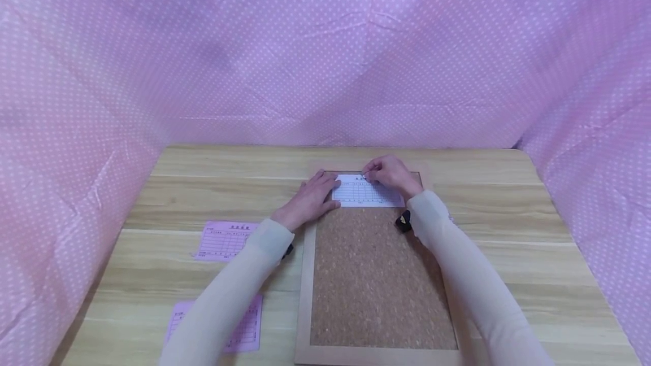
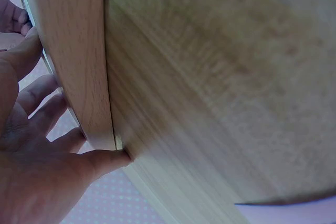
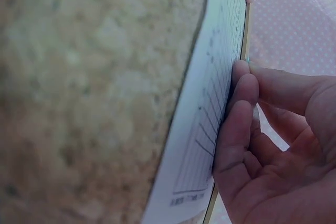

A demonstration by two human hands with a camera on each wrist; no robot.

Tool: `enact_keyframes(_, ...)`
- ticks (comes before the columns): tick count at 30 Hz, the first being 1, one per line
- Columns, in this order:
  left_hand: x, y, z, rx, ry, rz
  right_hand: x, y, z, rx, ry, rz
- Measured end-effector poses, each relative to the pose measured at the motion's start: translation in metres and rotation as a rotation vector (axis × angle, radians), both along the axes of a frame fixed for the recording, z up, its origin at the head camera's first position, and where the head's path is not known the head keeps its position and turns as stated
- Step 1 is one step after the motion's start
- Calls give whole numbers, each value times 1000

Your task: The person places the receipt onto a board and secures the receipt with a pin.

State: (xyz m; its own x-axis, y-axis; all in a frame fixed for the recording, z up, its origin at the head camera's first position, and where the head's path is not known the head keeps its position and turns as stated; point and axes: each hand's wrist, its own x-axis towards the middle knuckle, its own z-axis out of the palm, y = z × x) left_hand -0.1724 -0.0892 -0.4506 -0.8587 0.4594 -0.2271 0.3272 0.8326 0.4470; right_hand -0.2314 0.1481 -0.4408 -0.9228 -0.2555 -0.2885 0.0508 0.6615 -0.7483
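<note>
A cork board [image 1: 376, 281] in a wooden frame lies on the table, with a white printed form [image 1: 356, 192] flat across its top end. My left hand [image 1: 311, 196] is spread over the frame's upper left side, fingertips and thumb on the form's left edge. At the form's top middle, my right hand [image 1: 393, 175] pinches a small teal pin [image 3: 248, 60] between thumb and forefinger. Most of that pin is hidden by the fingertips. In the right wrist view the other fingers [image 3: 234, 140] of this hand bend against the form.
Two pink printed forms lie left of the board: the upper form [image 1: 221, 242] and the lower form [image 1: 249, 329], both partly covered by my left sleeve [image 1: 224, 298]. Pink dotted cloth [image 1: 325, 72] hangs behind and beside the wooden table [image 1: 508, 213].
</note>
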Motion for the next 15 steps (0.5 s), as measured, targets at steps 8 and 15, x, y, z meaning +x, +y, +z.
enact_keyframes(8, 0, -1, 1, 3, 1, -10, 0, -1, 1, 35, -5, -19)
enact_keyframes(15, -2, -1, 1, 1, 14, -20, -1, -2, 1, 53, -2, -7)
